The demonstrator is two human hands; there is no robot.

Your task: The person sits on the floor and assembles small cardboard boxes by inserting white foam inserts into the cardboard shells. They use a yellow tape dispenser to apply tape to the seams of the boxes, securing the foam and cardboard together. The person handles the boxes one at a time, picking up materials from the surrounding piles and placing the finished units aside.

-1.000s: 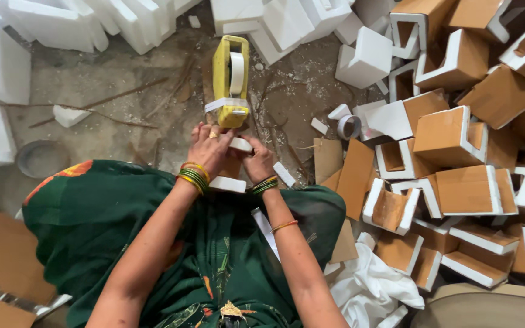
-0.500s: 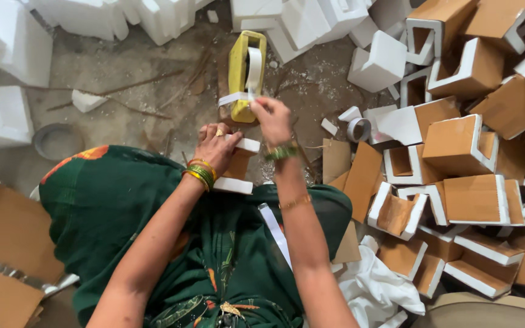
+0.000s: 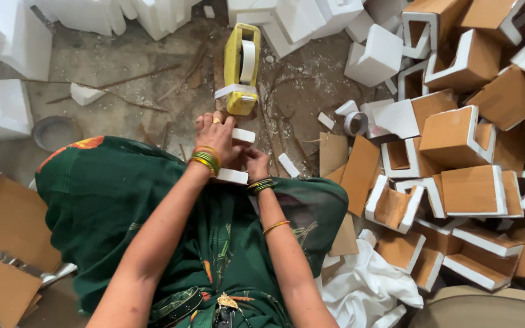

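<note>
I sit on the floor in green clothing with a white foam corner piece (image 3: pixel 233 175) at my knees. My left hand (image 3: pixel 217 138) presses on top of it, fingers spread over its upper end (image 3: pixel 243 135). My right hand (image 3: pixel 256 162) grips the piece from the right side, just below the left. Both wrists carry bangles. A yellow tape dispenser (image 3: pixel 241 68) with a white tape roll stands on the floor just beyond my hands.
A heap of cardboard-covered foam corners (image 3: pixel 457 146) fills the right side. Bare white foam blocks (image 3: pixel 7 79) lie left and along the top. A loose tape roll (image 3: pixel 355 123), flat cardboard (image 3: pixel 1 243) at lower left, white cloth (image 3: pixel 366 285), a round metal lid (image 3: pixel 56 130).
My right hand had reached up to the yellow tape dispenser half a second ago; it has now come back down to the foam piece. The left hand stayed on the piece.
</note>
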